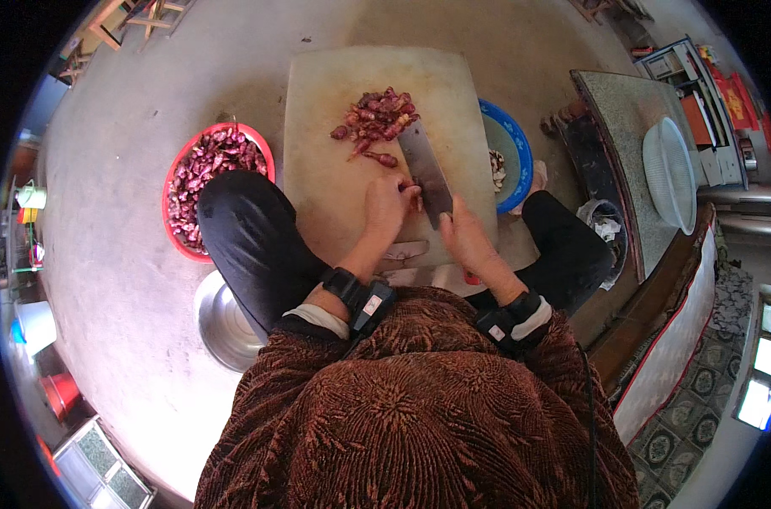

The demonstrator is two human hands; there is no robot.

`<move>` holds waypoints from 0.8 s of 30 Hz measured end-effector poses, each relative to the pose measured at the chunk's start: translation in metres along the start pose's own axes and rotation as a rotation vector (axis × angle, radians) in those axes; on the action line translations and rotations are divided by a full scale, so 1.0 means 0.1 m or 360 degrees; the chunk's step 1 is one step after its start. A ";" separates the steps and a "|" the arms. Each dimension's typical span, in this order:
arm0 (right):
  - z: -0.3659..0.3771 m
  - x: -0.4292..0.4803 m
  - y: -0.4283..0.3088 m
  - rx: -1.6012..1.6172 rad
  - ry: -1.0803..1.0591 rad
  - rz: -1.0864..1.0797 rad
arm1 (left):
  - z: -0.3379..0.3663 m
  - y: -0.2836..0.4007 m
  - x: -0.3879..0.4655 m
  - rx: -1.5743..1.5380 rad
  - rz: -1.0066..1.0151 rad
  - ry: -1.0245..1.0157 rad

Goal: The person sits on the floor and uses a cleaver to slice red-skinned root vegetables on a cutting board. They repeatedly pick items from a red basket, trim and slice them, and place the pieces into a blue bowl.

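My right hand (467,238) grips the handle end of a broad steel cleaver (425,167), its blade slanting up and left over a pale cutting board (325,210). Close to the blade's left side, my left hand (388,202) pinches a small dark red tuber (415,183), largely covered by the fingers. Farther up the board lies a pile of reddish-purple knobby tubers (379,118), possibly Jerusalem artichokes. One single tuber (381,159) rests just below the pile, and the blade's far end touches or overlaps the pile's right edge.
Left of the board, a red basin (270,153) is full of similar tubers, beside my knee. A blue basin (523,159) at the right holds pale cut pieces (497,170). A metal basin (217,324) sits lower left. A white colander (668,172) stands on a side table (640,108).
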State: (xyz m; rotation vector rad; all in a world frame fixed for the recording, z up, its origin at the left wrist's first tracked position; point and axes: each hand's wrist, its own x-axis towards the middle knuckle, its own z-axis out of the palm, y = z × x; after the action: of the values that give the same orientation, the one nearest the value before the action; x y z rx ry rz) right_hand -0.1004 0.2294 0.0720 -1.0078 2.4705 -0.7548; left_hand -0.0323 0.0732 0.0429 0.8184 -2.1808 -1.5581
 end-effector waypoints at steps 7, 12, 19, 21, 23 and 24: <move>-0.19 -0.21 -0.06 0.0046 0.0096 -0.0120 | 0.07 -0.17 0.04 0.0037 -0.0033 0.0033; -0.23 -0.34 -0.08 -0.0063 0.0075 -0.0101 | 0.12 -0.25 0.07 0.0258 0.0025 0.0096; -0.24 -0.39 -0.06 -0.0015 0.0046 -0.0145 | 0.14 -0.30 0.09 0.0167 0.0018 0.0060; -0.26 -0.39 -0.05 -0.0051 -0.0028 -0.0083 | 0.15 -0.32 0.10 0.0150 0.0061 0.0046; -0.27 -0.38 -0.03 -0.0040 -0.0081 -0.0051 | 0.15 -0.34 0.10 0.0176 0.0087 0.0053; -0.28 -0.37 -0.02 -0.0014 -0.0096 -0.0049 | 0.16 -0.35 0.10 0.0208 0.0092 0.0068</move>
State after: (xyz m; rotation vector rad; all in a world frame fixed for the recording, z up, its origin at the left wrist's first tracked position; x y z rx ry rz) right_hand -0.0884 0.2642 0.1003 -1.0588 2.4140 -0.7131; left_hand -0.0400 0.0707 0.0042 0.8122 -2.2737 -1.3700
